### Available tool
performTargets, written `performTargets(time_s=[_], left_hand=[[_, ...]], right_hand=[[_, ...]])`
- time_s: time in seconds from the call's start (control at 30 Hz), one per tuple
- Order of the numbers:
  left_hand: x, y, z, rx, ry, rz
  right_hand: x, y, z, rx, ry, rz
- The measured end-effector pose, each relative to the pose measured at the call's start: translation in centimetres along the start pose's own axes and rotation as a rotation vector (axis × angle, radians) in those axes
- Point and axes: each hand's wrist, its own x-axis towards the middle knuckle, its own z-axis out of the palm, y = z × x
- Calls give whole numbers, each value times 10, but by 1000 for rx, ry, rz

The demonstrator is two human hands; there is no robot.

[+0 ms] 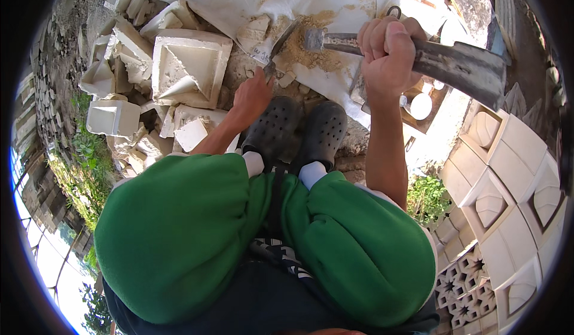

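Green trousers [197,233] fill the near part of the view, knees bent in a low squat, with two dark perforated clogs [299,131] planted on rough stone ground just beyond them. The two hands work well apart.

The left hand [251,96] reaches down past the left knee, fingers loosely open, its tips touching or just beside a small metal trowel [281,45] that lies tilted on the ground; whether it grips the handle I cannot tell. The right hand [388,51] is raised higher and clamped in a full fist around the handle of a heavy cleaver-like blade [460,66], its broad dark end pointing right.

Just past the trowel sits a small heap of sandy powder [305,48] on a white sack [239,0]. Pale plaster moulds [188,66], square with pyramid hollows, lie broken and stacked at the far left, and whole ones [508,179] are ranked at the right.

To do this well, I judge the blade hand should keep that firm wrap and swing only with the left fingers drawn clear of the striking line. A steady stance on both feet matters, since loose rubble lies close. Short, controlled strokes suit brittle plaster better than hard blows.
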Motion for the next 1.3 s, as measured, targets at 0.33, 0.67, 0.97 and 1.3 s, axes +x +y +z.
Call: performTargets(time_s=[0.33, 0.67, 0.97, 1.3], left_hand=[[3, 6, 2, 17, -37, -3], [1, 8, 0, 5, -30, 15], [0, 0, 2, 41, 2, 1], [4, 0, 6, 8, 20, 2]], right_hand=[[-17, 73, -27, -186, -143, -57], [-20, 47, -32, -141, 10, -61], [-17, -7, -15, 0, 12, 11], [-36, 31, -20, -372, -179, -55]])
